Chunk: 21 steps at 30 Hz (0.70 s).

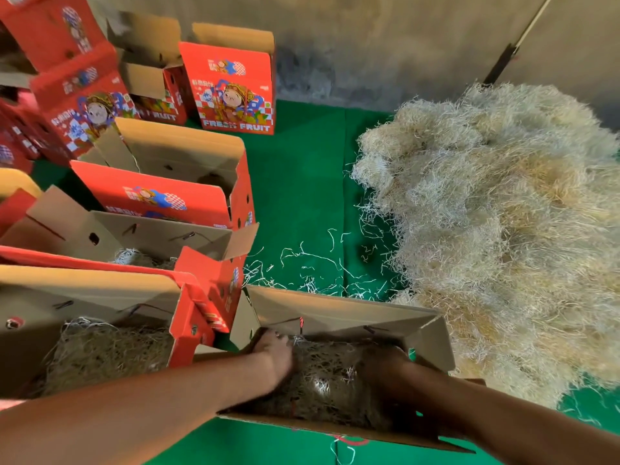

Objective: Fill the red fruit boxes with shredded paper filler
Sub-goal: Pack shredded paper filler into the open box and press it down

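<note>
Green mat (302, 182) below grey wall (369, 45)

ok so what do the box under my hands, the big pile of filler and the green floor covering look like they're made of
Box under the hands: looks like cardboard, plain matte brown inside, with folded flaps and raw cut edges.
Pile of filler: thin crinkled strands, pale tan and white, probably shredded paper; matte and springy-looking.
Green floor covering: flat, dull, with a seam line; possibly felt or thin carpet, hard to tell.
</note>
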Each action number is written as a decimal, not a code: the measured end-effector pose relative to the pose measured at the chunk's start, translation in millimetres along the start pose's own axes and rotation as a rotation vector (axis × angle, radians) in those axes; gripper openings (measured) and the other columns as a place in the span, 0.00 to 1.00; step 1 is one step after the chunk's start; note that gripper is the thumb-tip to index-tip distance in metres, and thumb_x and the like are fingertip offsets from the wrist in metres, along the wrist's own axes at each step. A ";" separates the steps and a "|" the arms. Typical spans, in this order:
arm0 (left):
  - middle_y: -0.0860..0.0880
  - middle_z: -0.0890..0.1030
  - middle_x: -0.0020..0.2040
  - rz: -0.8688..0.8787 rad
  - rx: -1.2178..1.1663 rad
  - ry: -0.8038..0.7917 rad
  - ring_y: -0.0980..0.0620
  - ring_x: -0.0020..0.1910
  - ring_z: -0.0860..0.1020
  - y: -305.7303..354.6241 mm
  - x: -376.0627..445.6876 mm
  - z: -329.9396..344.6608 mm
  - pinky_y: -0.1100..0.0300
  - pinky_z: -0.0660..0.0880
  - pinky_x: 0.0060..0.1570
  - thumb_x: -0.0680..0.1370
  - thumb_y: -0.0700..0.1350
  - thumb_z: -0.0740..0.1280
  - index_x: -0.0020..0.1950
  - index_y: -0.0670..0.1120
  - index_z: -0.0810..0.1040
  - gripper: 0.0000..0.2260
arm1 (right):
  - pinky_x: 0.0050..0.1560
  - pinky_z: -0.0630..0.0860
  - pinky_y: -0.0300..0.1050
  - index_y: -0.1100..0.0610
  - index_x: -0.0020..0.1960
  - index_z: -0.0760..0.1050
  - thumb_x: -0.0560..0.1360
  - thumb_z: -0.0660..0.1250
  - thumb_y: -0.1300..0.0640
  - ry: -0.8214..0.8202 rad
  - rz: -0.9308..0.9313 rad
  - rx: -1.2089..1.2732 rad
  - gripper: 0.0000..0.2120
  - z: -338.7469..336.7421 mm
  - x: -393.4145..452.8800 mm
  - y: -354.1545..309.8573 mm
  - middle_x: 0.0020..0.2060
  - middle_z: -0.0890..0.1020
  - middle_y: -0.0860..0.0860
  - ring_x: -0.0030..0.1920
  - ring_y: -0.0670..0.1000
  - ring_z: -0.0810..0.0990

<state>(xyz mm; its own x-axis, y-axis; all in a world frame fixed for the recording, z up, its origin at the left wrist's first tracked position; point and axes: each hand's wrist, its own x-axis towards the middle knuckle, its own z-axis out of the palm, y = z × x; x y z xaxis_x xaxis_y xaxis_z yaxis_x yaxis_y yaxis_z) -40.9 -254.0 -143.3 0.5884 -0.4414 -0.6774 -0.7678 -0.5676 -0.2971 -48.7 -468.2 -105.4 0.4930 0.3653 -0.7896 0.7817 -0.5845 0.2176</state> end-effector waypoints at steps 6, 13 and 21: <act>0.41 0.75 0.69 0.324 -0.088 0.083 0.41 0.67 0.74 10.7 9.0 -21.2 0.45 0.77 0.55 0.84 0.46 0.60 0.71 0.44 0.74 0.16 | 0.48 0.79 0.59 0.61 0.67 0.73 0.83 0.57 0.60 0.241 -0.292 -0.089 0.14 -11.4 8.0 -10.5 0.57 0.79 0.62 0.56 0.65 0.80; 0.46 0.76 0.67 0.203 -0.250 0.103 0.44 0.65 0.75 9.1 19.5 11.1 0.55 0.72 0.58 0.78 0.52 0.69 0.70 0.47 0.73 0.22 | 0.63 0.74 0.61 0.64 0.64 0.77 0.82 0.59 0.61 0.138 -0.185 -0.008 0.14 2.3 22.7 -19.9 0.63 0.79 0.62 0.64 0.65 0.76; 0.45 0.66 0.76 0.289 0.040 0.112 0.46 0.76 0.59 0.5 0.3 -7.0 0.50 0.63 0.73 0.85 0.43 0.57 0.75 0.44 0.69 0.18 | 0.58 0.75 0.55 0.59 0.61 0.79 0.82 0.59 0.61 0.089 0.112 0.183 0.13 -3.8 17.7 -18.3 0.60 0.81 0.59 0.62 0.60 0.79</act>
<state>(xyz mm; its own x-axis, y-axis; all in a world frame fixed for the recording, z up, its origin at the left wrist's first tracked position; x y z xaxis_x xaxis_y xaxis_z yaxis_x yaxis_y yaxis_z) -39.4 -259.3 -139.0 0.3667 -0.6554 -0.6603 -0.9155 -0.3803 -0.1310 -52.7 -448.3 -121.2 0.6108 0.3487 -0.7109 0.6418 -0.7438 0.1867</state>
